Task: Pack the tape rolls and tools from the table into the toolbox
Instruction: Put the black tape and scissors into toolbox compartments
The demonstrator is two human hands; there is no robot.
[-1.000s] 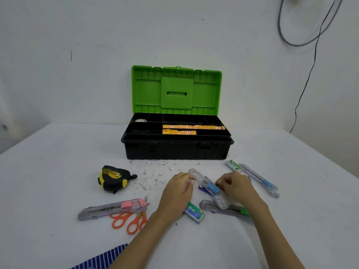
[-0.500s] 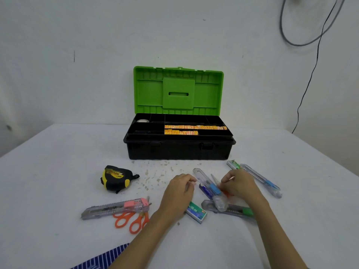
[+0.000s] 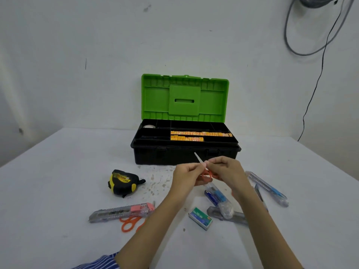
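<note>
Both hands are up off the desk (image 3: 58, 181), meeting just in front of the toolbox (image 3: 184, 154). The right hand (image 3: 227, 171) has a tight grip — fingers curled round a small pair of scissors (image 3: 206, 172) with orange loop handles, the pale blade poking up and to the left above the knuckles. The left hand (image 3: 186, 175) pinches in on the same scissors from the other side, fingers folded close, so both grips are narrow and closed on that one tool.

The toolbox sits at the far middle of the desk, black body, bright green lid (image 3: 184, 98) standing upright and ribbed on the inside. Its top tray is split into compartments: two rows of orange-yellow packets (image 3: 196, 135) lie in the long middle slots, and a pale roll (image 3: 149, 126) shows in the back-left pocket. Open desk lies between the hands and the box's front wall.

On the desk — a black and yellow tape measure (image 3: 122, 182) to the left, a clear cutter with a pink slider (image 3: 122, 211) lying over a second pair of orange scissors (image 3: 130, 224) near the left forearm. Under the hands, a clear cutter with a blue slider (image 3: 219, 199) crosses a grey one (image 3: 227, 215), a small green staple box (image 3: 201, 218) just beside them. Another blue-slider cutter (image 3: 268, 188) lies to the right, well clear of the desk's edge.
</note>
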